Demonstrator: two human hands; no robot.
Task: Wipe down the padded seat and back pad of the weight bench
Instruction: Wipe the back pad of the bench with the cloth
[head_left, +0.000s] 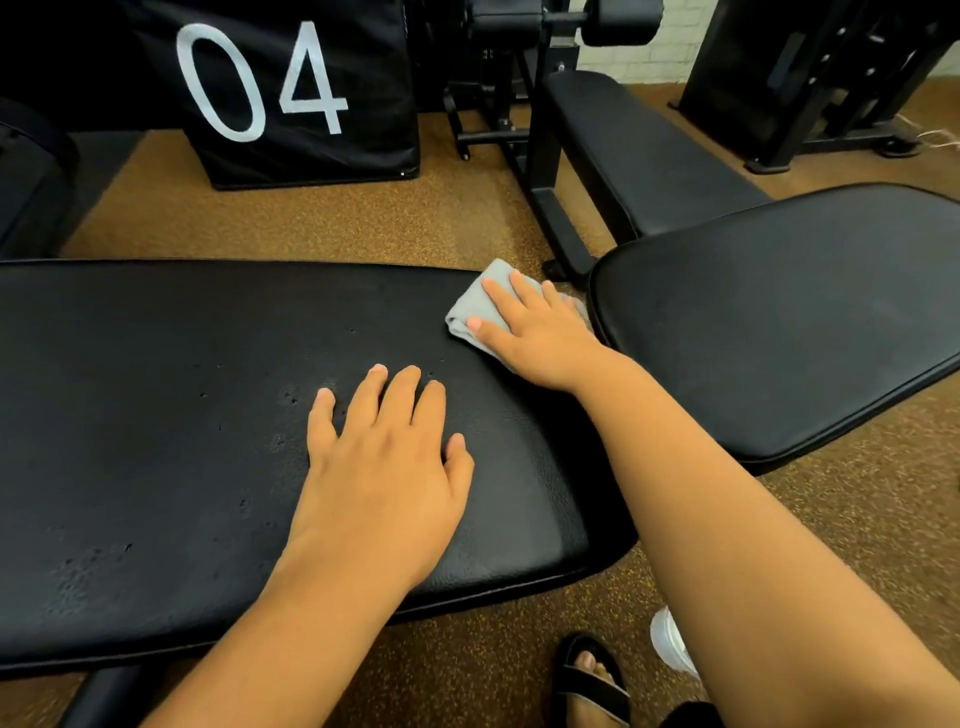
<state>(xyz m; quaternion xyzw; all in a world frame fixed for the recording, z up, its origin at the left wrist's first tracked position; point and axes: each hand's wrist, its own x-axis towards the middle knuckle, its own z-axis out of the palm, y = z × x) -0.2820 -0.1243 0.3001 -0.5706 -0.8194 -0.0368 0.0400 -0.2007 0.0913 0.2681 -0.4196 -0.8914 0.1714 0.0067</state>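
The bench's long black back pad (156, 415) runs across the left and middle of the view, with small worn pits in its surface. The wider black seat pad (779, 322) lies to its right, across a narrow gap. My right hand (535, 327) presses a folded grey cloth (467, 312) flat against the far right corner of the back pad, next to the gap, fingers straight. My left hand (384, 457) rests palm down on the back pad near its front right part, fingers spread, holding nothing.
A black padded box marked 04 (291, 93) stands on the brown speckled floor (322, 223) behind the bench. A second black bench (639, 150) and machine frames (831, 78) fill the back right. My sandalled foot (587, 680) and a white object (670, 644) lie below the bench's right end.
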